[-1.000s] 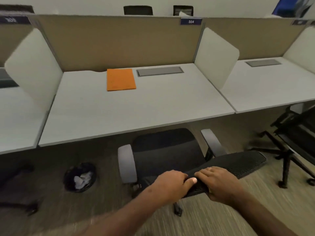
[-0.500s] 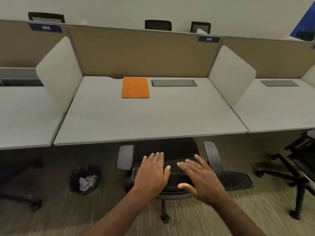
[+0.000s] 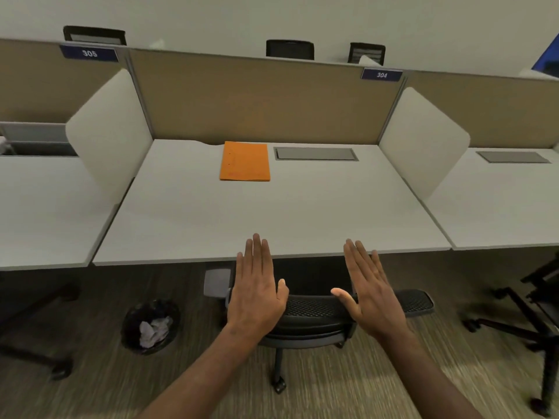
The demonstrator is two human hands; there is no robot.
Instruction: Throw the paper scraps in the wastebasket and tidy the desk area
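Observation:
A black wastebasket stands on the carpet under the desk's left side, with crumpled white paper scraps inside. The white desk carries an orange folder near its back edge. A black mesh office chair is pushed under the desk's front edge. My left hand and my right hand hover flat above the chair's backrest, fingers spread, holding nothing and apart from each other.
White side dividers and a tan back panel bound the desk. A grey cable hatch lies beside the folder. Another black chair stands at the right. Neighbouring desks flank both sides.
Both hands have let go of the chair's backrest, opened flat and moved apart. The chair has slid further under the desk. The view has lifted towards the desk.

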